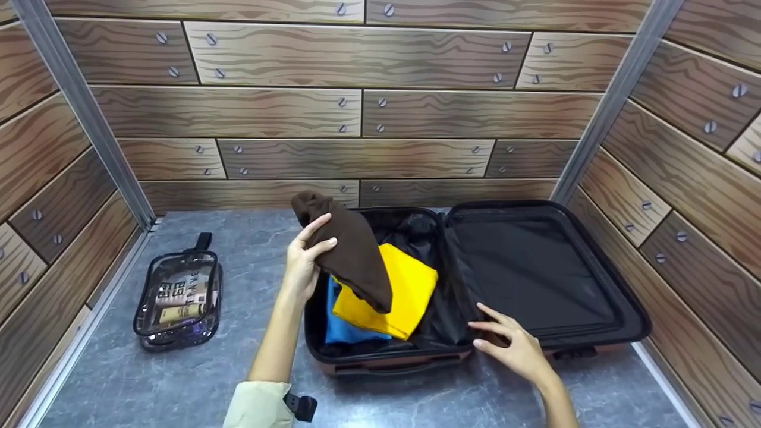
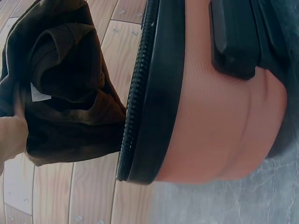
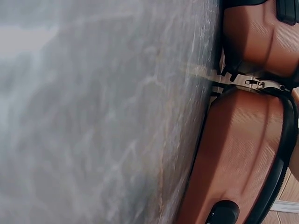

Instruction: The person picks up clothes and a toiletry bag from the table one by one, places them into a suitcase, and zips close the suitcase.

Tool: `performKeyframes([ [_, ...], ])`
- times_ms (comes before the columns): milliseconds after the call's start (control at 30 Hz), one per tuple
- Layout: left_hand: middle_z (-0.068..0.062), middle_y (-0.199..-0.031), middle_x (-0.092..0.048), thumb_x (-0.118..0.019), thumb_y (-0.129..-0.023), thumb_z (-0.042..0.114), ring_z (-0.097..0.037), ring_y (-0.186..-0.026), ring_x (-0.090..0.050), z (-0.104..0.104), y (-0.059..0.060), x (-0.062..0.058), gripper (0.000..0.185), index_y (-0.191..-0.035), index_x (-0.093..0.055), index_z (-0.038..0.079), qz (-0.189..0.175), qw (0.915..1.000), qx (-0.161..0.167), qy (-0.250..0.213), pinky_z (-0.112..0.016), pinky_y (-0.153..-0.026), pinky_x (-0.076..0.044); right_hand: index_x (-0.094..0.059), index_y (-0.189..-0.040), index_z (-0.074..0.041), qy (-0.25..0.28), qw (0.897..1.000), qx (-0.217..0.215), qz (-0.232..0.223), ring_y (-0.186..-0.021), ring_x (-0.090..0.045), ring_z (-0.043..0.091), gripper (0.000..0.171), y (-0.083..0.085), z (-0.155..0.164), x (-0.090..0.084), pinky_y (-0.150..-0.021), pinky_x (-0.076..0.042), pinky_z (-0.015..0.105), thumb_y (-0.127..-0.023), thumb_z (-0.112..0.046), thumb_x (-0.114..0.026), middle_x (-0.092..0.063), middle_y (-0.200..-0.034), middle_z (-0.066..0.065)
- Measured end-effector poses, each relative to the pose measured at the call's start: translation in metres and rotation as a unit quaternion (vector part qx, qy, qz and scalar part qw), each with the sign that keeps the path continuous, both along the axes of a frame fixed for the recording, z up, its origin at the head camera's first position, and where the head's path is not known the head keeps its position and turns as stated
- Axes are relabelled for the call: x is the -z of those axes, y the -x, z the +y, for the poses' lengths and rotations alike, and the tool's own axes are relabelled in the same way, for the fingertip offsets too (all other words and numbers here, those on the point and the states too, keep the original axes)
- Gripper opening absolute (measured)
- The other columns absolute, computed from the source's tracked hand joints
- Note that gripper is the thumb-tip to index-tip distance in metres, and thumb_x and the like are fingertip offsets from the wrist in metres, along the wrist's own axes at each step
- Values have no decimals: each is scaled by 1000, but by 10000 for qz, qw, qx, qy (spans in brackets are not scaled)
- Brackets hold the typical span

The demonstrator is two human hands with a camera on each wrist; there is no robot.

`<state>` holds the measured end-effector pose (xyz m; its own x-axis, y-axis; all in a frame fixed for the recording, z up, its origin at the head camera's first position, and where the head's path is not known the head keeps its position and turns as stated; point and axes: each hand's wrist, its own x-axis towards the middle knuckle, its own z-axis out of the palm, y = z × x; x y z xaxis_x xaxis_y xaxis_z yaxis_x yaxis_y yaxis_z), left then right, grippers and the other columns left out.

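A folded dark brown garment (image 1: 357, 255), with a small white label (image 2: 40, 94) showing in the left wrist view, is pinched between the thumb and fingers of my left hand (image 1: 302, 261). It hangs tilted over the left half of an open suitcase (image 1: 404, 358). Beneath it in that half lie a folded yellow cloth (image 1: 413, 288) and, partly covered, a blue cloth (image 1: 351, 333). My right hand (image 1: 514, 351) holds nothing, its fingers spread at the front rim near the hinge. In the right wrist view the suitcase's pinkish shell (image 3: 243, 135) shows.
To the left on the grey marbled surface (image 1: 250, 232) stands a clear toiletry bag (image 1: 208, 279) with black trim and small items inside. The suitcase's black-lined right half (image 1: 535, 267) lies open near the right wall (image 1: 684, 238). Wood-patterned panels (image 1: 285, 113) close off the back.
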<state>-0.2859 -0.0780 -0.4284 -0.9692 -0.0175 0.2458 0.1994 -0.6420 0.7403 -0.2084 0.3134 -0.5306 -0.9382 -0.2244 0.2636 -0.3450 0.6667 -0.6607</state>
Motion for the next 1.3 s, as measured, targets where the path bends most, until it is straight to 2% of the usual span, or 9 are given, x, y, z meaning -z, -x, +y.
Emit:
performKeyframes([
  [433, -16, -129, -49, -60, -80, -13, -29, -111, -51, 11, 3, 5, 43, -120, -60, 4, -77, 9999, 85, 31, -36, -87, -46, -68, -112, -28, 5, 9999, -80, -81, -125, -37, 20, 33, 0, 0, -1, -88, -36, 60, -80, -29, -71, -40, -139, -11],
  [700, -15, -129, -49, -62, -81, -9, -30, -109, -52, 22, 8, 8, 43, -121, -60, 5, -21, 9992, 133, 372, -36, -87, -46, -68, -112, -29, 33, 9998, 2, -207, -125, -36, 19, 32, 0, 0, -2, -90, -36, 57, -80, -32, -71, -40, -138, -14],
  [933, -16, -125, -52, -62, -80, -10, -29, -103, -55, 33, 13, 15, 43, -120, -61, 5, -18, 9991, 261, 342, -36, -83, -48, -68, -112, -30, 30, 9999, 31, -167, -125, -37, 18, 32, 0, 0, -1, -90, -35, 57, -79, -31, -72, -41, -138, -14],
  [1167, -14, -126, -52, -63, -79, -9, -28, -106, -54, 45, 19, 27, 42, -119, -61, 5, -113, 9980, 413, 469, -34, -84, -47, -68, -111, -31, 42, 9999, 11, -148, -125, -37, 18, 32, 0, 0, -1, -90, -36, 56, -80, -30, -72, -41, -138, -15],
  [1300, -15, -126, -52, -63, -79, -9, -29, -104, -55, 53, 24, 28, 42, -118, -63, 7, -147, 9974, 529, 473, -35, -83, -48, -68, -111, -30, 32, 10000, -7, -57, -125, -37, 18, 32, 0, 0, 0, -89, -36, 57, -79, -29, -72, -41, -138, -14],
])
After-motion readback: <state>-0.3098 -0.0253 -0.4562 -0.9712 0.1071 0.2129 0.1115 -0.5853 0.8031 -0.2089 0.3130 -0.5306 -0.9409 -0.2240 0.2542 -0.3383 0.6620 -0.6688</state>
